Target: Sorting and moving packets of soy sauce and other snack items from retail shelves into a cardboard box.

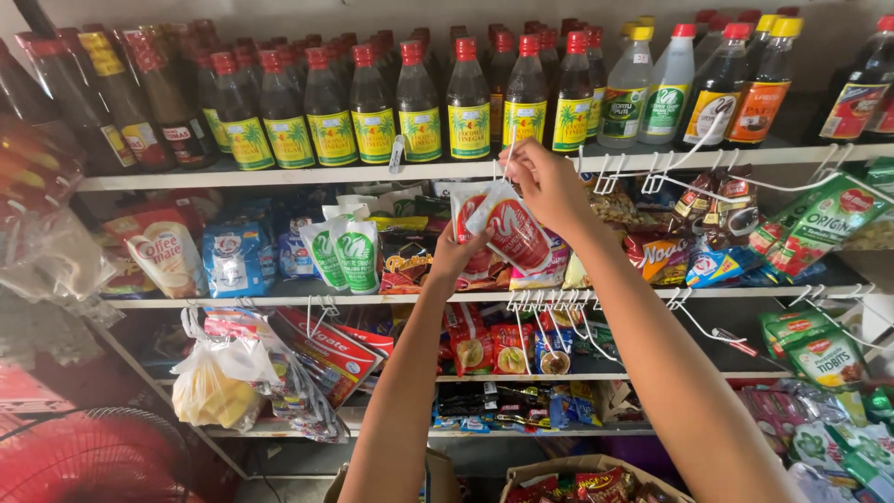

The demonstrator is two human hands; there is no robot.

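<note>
Right hand [548, 177] was raised to the front edge of the top shelf [279, 173], fingers pinched shut on the top of a red-and-white sachet pack [512, 228], right at a white wire hook [507, 154] that stuck out from that edge. Could not tell whether the pack's hole was already on the hook. Left hand [458, 253] was below it, closed on the lower left part of the same pack, steadying it. The pack hung in front of the second shelf [279, 300], near the middle of the shelf unit, touching both hands.

Just left of the pack hung green-and-white sachets [346, 253]; further left, blue packets [233, 259] and a creamer pouch [168, 250]. Right of it, snack packs [656, 256] and more empty wire hooks [652, 172] ran along the top shelf edge. A row of dark vinegar bottles [419, 107] with red caps and yellow labels stood on the top shelf directly above the hands. A cardboard box [577, 480] with more packets sat below, at the bottom edge of view.

Risk, as a judgement: the hook is thin and partly hidden by the fingers, so the pack could miss it and drop toward the box. A raised knuckle could nudge the bottles at the shelf edge. Pulling on the pack might tear its hang hole.
</note>
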